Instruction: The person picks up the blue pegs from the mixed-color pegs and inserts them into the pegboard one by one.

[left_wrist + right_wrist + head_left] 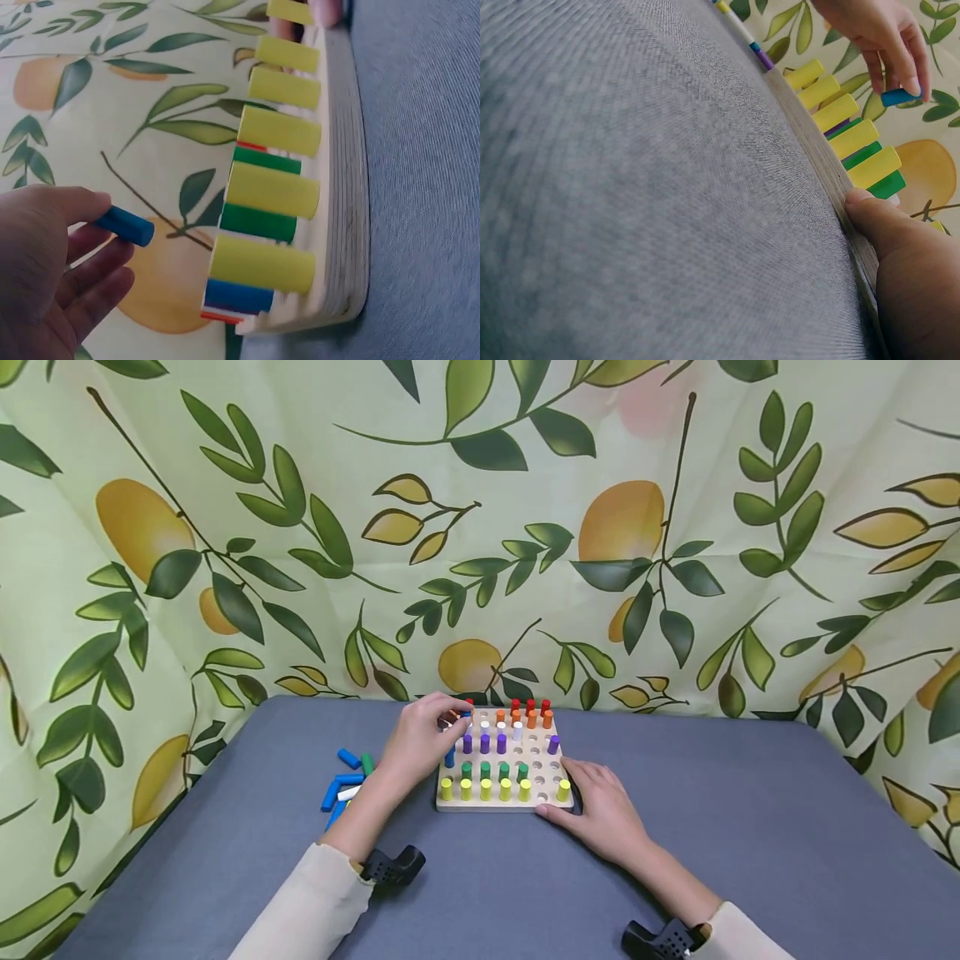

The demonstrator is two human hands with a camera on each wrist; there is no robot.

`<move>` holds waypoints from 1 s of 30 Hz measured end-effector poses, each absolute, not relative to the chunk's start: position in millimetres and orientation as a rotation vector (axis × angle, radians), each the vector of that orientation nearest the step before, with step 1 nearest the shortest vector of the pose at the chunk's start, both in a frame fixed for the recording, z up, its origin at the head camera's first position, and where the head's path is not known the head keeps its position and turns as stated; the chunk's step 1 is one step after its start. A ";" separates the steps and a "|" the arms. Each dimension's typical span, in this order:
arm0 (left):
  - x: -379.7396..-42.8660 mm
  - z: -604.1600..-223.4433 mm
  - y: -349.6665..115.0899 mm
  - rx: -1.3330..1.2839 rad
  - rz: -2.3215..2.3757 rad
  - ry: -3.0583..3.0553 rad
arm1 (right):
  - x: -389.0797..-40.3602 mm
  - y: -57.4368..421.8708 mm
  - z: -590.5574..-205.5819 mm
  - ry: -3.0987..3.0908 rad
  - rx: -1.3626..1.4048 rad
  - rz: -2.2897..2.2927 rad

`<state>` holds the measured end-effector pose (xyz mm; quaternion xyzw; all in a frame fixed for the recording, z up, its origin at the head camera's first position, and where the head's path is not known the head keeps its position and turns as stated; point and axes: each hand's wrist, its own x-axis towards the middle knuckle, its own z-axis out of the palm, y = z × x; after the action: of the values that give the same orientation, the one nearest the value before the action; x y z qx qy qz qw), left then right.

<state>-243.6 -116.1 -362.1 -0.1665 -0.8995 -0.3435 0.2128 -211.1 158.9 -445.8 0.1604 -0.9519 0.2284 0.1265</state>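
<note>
between my left hand (pixel 423 737) and right hand (pixel 603 814) sits the pegboard (pixel 491 807), braced by relaxed right fingers; the left's pinching a blue peg (pixel 129 226), so i'd square it before easing down.

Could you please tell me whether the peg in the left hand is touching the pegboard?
No, the left wrist view shows the blue peg pinched by the left hand, with a gap between it and the pegboard.
</note>
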 end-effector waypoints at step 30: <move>-252.4 -388.1 -122.9 -0.468 -1.156 -2.558 | -210.6 157.7 -444.2 -2.775 0.467 0.659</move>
<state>-252.4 -122.9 -388.1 -0.1628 -0.8889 -0.4019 0.1475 -210.6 157.7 -444.2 0.1604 -0.9525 0.2263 0.1254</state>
